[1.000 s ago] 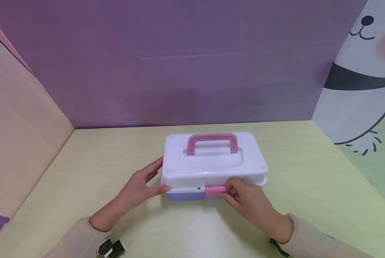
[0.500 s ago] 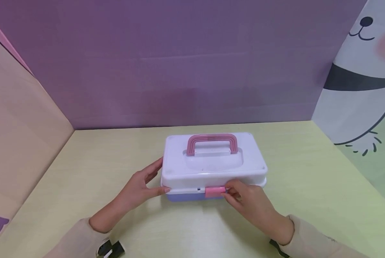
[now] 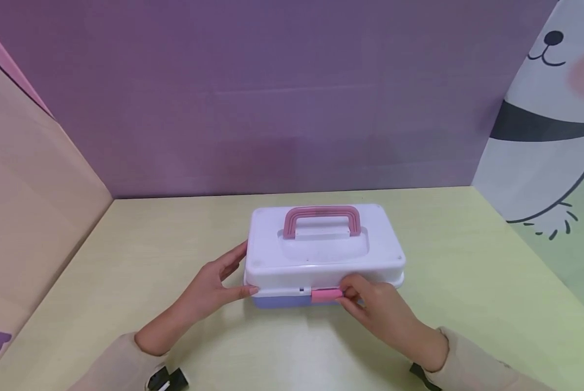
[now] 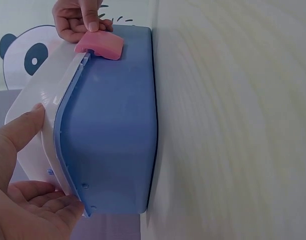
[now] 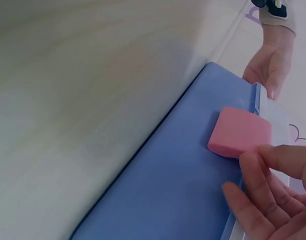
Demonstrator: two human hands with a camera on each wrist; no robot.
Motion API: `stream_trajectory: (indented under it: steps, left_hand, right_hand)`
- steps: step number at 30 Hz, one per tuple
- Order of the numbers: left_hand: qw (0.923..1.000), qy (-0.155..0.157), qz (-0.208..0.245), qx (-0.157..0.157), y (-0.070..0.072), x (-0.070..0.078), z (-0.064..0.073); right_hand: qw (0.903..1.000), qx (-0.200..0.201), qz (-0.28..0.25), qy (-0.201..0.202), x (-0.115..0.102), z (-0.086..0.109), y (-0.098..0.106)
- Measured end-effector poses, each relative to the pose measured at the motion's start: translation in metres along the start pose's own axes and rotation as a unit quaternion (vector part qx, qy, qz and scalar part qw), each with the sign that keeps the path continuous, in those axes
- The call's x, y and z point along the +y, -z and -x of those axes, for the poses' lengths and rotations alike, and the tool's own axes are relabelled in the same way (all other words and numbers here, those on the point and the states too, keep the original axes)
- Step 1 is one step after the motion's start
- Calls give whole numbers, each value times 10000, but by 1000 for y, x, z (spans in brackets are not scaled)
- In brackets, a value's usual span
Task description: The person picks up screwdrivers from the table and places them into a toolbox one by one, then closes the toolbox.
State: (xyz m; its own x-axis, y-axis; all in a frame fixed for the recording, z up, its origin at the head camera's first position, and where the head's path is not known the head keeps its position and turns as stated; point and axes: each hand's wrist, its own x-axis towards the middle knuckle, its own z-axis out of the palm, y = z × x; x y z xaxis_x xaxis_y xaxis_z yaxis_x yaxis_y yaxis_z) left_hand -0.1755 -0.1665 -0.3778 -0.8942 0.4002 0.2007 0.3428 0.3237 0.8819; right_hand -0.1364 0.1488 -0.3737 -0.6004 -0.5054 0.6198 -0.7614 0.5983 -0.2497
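A plastic storage box (image 3: 267,252) with a white lid, a blue base (image 4: 107,110) and a pink carrying handle (image 3: 323,210) stands on the table, lid down. My left hand (image 3: 207,290) holds its left end, thumb on the front edge of the lid and fingers along the side. At the front, my right hand (image 3: 387,312) pinches the right end of the pink latch (image 3: 325,296) between thumb and index finger. In the left wrist view the latch's lower end stands out from the blue wall. Whatever is inside the box is hidden.
The pale wooden table (image 3: 174,228) reaches back to a purple wall panel (image 3: 292,98). A beige panel (image 3: 32,179) bounds the left side, and a panel with a panda print (image 3: 541,168) bounds the right.
The pink latch has tilted slightly outward at its lower end, under the right fingers. The left hand keeps its hold, and the head view has shifted a little.
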Motion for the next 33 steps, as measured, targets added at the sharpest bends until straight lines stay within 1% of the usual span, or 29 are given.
stream_trajectory:
  steps: [4,7,10,12,15,21,25,29,33]
  left_hand:
    - [10000,18,-61,1,0,0,1]
    - [10000,0,-88,15,1,1,2]
    - [10000,-47,-66,21,2,1,1]
    - [10000,-62,-30,11,2,2,0]
    - [10000,-40,-18,0,2,2,0]
    - [10000,21,-5,-3,1,2,0]
    - [10000,69,-9,-5,1,2,0]
    - [9999,105,-21,-12,1,2,0]
    - [9999,134,-29,-21,1,1,0]
  right_hand:
    - [9991,-254,-318,-142,-3,0,3]
    - [9989,-186,-426,-90,-6,0,3]
    - [9994,-29,-332,7,-6,1,2]
    - [9995,5,-313,-22,-6,1,2]
    - [9990,-10,-397,-187,-7,1,3]
    - [9956,30,-663,-665,-10,-1,4]
    - [9927,46,-837,-866,-12,-3,4]
    - [9922,43,-896,-870,-11,-4,3]
    - [9940,174,-861,-645,-9,-4,2]
